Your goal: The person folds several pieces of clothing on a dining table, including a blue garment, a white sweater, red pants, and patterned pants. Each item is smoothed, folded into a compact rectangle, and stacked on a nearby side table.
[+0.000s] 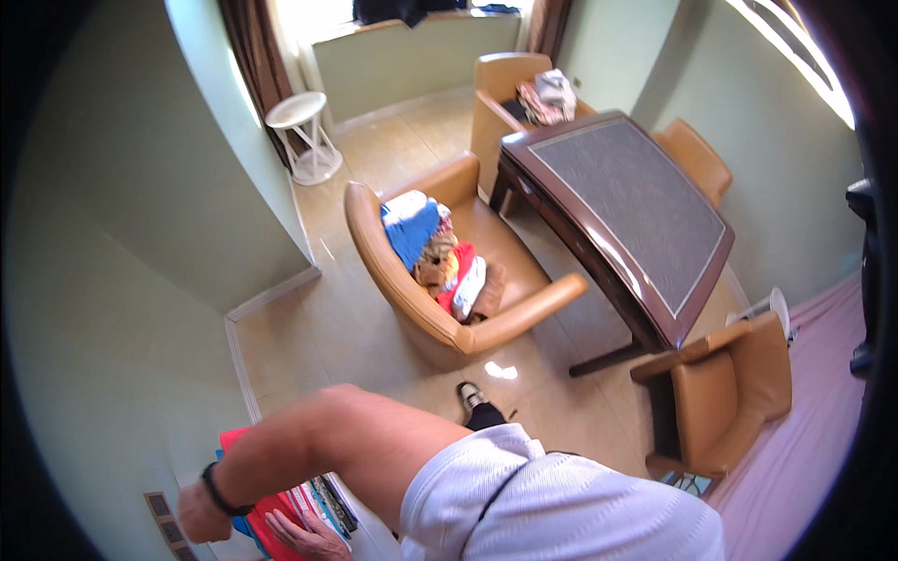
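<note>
My right arm, in a white short sleeve, reaches across to the lower left. A black band is round its wrist. My right hand [202, 514] is bent downward beside the wall, its fingers blurred and mostly hidden. Just below that forearm, my left hand [307, 537] lies with fingers stretched out on a red, flat thing [268, 535] like a folder or book cover. Against it stands a row of thin books or folders [327, 505] with mixed-colour spines. More red [234, 436] and some blue show behind my right forearm.
A tan armchair [374, 252] holds crumpled clothes [435, 252] in blue, red, white and brown. Beside it is a dark wooden table [636, 206]. Other tan chairs [730, 402] stand around it, one with folded clothes [549, 96]. A white round stool [297, 110] is near the curtain.
</note>
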Tool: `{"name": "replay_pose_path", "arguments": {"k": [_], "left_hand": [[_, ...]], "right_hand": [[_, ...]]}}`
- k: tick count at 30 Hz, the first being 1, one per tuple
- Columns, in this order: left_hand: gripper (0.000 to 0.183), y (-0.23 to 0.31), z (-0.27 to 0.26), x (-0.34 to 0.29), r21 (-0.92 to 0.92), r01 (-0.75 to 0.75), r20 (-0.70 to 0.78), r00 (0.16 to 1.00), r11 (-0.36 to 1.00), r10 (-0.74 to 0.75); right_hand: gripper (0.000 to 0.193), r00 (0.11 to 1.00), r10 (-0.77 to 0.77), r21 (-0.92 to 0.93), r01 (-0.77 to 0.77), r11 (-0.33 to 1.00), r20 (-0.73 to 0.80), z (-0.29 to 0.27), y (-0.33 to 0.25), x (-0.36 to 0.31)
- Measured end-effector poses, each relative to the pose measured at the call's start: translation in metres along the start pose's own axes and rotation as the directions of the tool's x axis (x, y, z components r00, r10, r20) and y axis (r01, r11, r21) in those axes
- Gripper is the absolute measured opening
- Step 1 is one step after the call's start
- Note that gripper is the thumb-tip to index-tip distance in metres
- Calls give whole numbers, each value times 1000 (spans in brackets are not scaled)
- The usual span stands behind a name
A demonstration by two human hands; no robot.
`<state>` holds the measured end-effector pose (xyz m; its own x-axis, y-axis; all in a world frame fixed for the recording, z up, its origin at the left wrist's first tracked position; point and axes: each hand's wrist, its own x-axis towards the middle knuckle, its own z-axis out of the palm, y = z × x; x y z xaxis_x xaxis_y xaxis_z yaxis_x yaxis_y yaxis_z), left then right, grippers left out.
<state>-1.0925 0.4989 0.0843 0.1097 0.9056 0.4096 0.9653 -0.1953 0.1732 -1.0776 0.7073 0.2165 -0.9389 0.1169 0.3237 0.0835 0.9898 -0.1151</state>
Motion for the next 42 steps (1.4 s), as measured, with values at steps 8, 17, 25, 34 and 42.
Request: {"name": "replay_pose_path", "arguments": {"k": [8, 17, 25, 34, 42], "left_hand": [[54, 80, 38, -5, -202, 12, 62, 998, 979, 0], [49, 279, 84, 54, -498, -169, 235, 918, 851, 319], [18, 431, 182, 84, -757, -241, 295, 703, 607, 648], [28, 452, 442, 77, -324, -7, 727, 638, 946, 254], [20, 447, 484, 73, -329, 177, 655, 750, 928, 89]], "right_hand": [[11, 986, 159, -47, -162, 986, -54, -119, 28, -140], [23, -32, 991, 519, -854, 42, -133, -31, -141, -717], [34, -695, 441, 147, -442, -885, 568, 166, -569, -817], [40, -617, 33, 521, 633, -573, 786, 203, -603, -679], [38, -726, -101, 604, 633, -484, 680, 129, -573, -652]]}}
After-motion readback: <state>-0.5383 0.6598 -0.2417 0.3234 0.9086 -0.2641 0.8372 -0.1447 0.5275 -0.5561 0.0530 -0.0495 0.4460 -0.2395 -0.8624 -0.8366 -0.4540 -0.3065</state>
